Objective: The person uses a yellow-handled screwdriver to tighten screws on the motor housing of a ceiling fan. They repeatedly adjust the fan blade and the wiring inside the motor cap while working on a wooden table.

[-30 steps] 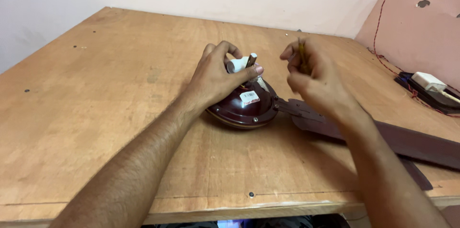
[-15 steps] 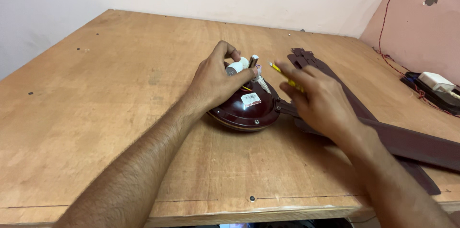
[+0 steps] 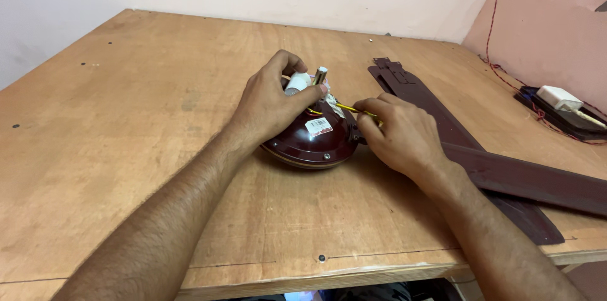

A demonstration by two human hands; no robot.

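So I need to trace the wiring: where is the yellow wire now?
In the head view it lies centre, the yellow wire running from the fan motor housing top, under the left hand, to the right hand.

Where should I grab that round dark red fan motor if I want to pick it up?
Probably best from above, with fingers spread around the wide rim of the fan motor. It lies dome-like on the wooden table, and its glossy curved shell looks slippery. The left hand already rests over its top near the metal shaft; the right hand pinches a yellow wire. Avoid lifting by the wires.
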